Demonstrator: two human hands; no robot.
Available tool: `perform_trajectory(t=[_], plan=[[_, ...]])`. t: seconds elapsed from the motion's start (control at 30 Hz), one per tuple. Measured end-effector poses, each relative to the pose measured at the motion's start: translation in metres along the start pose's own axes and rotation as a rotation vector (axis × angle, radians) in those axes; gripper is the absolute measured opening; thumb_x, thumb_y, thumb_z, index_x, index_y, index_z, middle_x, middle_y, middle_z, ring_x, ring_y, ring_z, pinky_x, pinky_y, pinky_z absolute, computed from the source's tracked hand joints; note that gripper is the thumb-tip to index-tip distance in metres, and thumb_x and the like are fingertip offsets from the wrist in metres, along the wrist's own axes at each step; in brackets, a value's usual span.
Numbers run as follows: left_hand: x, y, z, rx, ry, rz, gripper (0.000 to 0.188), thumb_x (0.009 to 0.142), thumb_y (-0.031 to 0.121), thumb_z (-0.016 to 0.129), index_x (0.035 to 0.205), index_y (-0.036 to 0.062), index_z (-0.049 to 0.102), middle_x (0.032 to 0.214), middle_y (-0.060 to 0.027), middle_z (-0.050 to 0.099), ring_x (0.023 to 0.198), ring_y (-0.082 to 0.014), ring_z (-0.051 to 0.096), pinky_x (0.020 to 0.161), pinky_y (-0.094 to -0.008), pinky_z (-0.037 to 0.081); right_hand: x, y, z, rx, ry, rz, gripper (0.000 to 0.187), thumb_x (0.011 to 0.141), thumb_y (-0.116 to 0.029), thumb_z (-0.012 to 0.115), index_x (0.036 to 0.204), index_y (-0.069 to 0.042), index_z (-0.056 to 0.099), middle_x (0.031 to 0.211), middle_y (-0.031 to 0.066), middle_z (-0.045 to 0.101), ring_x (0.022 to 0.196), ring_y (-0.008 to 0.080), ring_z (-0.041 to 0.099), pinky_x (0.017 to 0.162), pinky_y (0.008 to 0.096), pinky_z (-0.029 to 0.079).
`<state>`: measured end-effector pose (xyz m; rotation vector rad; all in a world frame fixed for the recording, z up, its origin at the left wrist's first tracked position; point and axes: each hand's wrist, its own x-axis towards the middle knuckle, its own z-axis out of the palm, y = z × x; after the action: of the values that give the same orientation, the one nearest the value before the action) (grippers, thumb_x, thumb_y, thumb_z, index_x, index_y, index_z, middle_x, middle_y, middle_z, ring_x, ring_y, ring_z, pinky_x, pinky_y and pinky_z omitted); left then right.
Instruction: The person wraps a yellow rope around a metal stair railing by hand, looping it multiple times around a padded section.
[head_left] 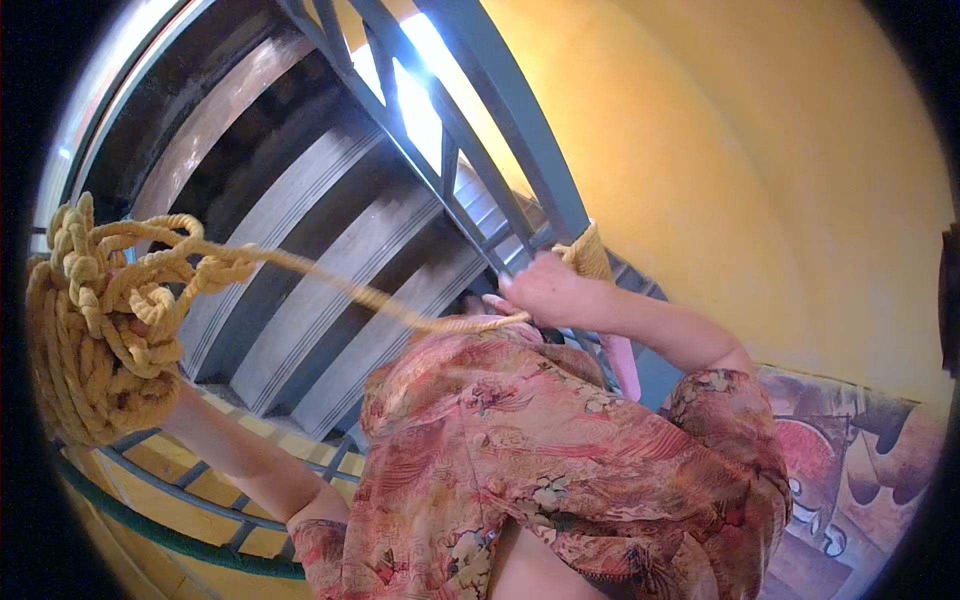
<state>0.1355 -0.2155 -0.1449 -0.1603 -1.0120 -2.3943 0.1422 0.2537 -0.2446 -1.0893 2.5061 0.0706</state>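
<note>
The head view looks down — near the right hand (552, 290).

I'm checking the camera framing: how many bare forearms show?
2: the left forearm, low left, leading up to the rope bundle; the right forearm, right of centre, its hand near the railing.
</note>
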Motion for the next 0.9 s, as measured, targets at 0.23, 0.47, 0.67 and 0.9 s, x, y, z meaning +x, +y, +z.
perform_trajectory(t=[0.23, 0.47, 0.67, 0.9], plan=[[0.010, -0.026, 0.023, -0.099, -0.145, -0.140, 0.048, 0.093, 0.040, 0.051, 0.125, 0.0033, 0.052, 0.114, -0.0115, 0.060, 0.102, -0.0227, 0.061, 0.084, -0.0374, 0.054, -0.047, 0.045, -0.095, 1.140, 0.084, -0.084, 0.020, 0.083, -0.022, 0.070, 0.078, -0.003, 0.066, 0.069, 0.0019, 0.062, 0.065, 0.0087, 0.058, 0.058, 0.0287, 0.046], [0.026, -0.120, 0.104, -0.338, -0.382, -0.415, 0.047, 0.092, 0.040, 0.052, 0.122, 0.0031, 0.054, 0.107, -0.0105, 0.064, 0.096, -0.0208, 0.064, 0.080, -0.0359, 0.055, -0.040, 0.162, -0.017, 2.520, 0.926, -0.073, 0.040, 0.100, -0.033, 0.035, 0.109, 0.001, 0.054, 0.085, 0.0076, 0.058, 0.076, 0.0195, 0.054, 0.070, 0.0316, 0.044], [0.035, -0.208, 0.166, 0.249, -0.614, -0.629, 0.073, 0.082, 0.035, 0.068, 0.137, -0.0012, 0.038, 0.122, -0.0187, 0.057, 0.109, -0.0295, 0.059, 0.094, -0.0367, 0.049, 0.017, 0.080, -0.073, 2.394, 0.814, -0.085, 0.083, 0.090, -0.069, 0.032, 0.136, -0.001, 0.039, 0.136, 0.0206, 0.046, 0.126, 0.0339, 0.046, 0.098, 0.0549, 0.041], [-0.036, -0.253, 0.236, 1.262, -0.671, 0.290, 0.071, 0.069, 0.028, 0.077, 0.127, 0.0027, 0.047, 0.115, -0.0208, 0.057, 0.103, -0.0331, 0.060, 0.089, -0.0401, 0.050, 0.045, 0.086, -0.096, 2.052, 1.031, -0.239, 0.099, 0.075, -0.076, 0.051, 0.146, -0.011, 0.027, 0.147, 0.0122, 0.036, 0.133, 0.0326, 0.039, 0.107, 0.0507, 0.037]])
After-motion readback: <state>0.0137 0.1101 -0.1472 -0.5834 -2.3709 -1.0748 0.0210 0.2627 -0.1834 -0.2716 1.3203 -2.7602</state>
